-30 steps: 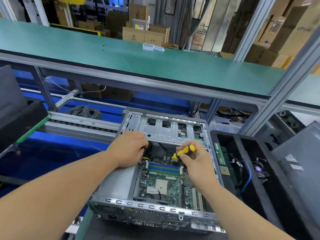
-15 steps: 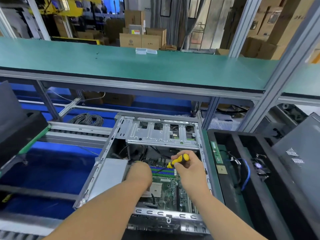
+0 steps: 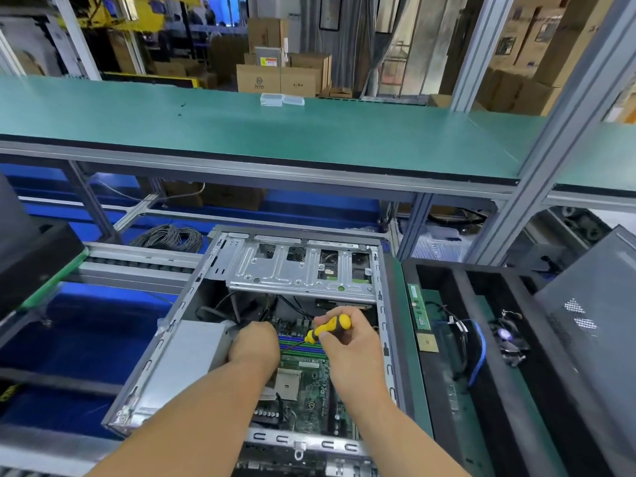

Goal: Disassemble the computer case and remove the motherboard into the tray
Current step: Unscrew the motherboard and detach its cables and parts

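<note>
Motherboard (image 3: pixel 309 390), a green circuit board with blue and green memory slots, lies flat inside the open grey metal computer case (image 3: pixel 179 339), partly covered by both forearms. The right hand (image 3: pixel 351 346) curls round a yellow-and-black screwdriver (image 3: pixel 328 327) whose shaft slants down to the left; its tip is hidden behind the left hand (image 3: pixel 254 342). That hand reaches down beside the silver power supply box (image 3: pixel 192 352), fingers out of sight, so its grip cannot be told. Just right of the case stands the black compartmented tray (image 3: pixel 461 339), cut off below, holding a green memory stick (image 3: pixel 419 306) and a blue cable (image 3: pixel 480 352).
</note>
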